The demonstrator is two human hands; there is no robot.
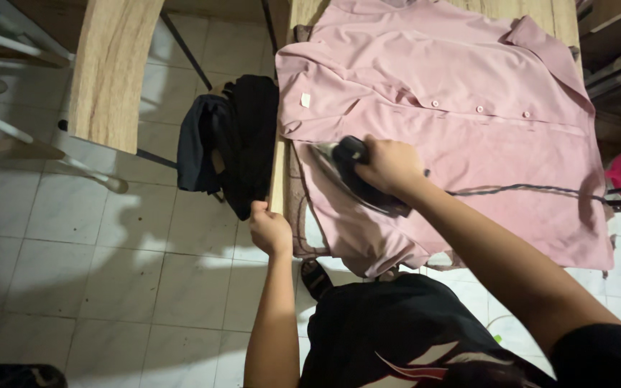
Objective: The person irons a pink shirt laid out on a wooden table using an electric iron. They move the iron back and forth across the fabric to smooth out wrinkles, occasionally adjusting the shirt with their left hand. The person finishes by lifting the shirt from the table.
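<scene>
- my right hand (389, 167) is wrapped around the handle of the iron (353, 176), which sits flat on the pink shirt (468, 122), near its lower left edge.
- my left hand (269, 230) is closed on the near corner of the counter (279, 172), at the edge of the shirt and just beside the dark bag (231, 144) hanging there. can't tell if i'm pinching cloth or only the counter edge.
- risk: iron parked in one spot scorches the thin fabric.
- risk: the cord (526, 190) lies across the shirt to the right; a snag there jerks the iron or drags the cloth into creases.
- risk: iron is near the counter's left edge; a push too far tips it off toward the bag and the tiled floor (109, 251).
- risk: buttons (479, 109) lie up the placket; the soleplate catching one can melt or pop it.
- risk: the shirt overhangs the near edge, so it can slide.
</scene>
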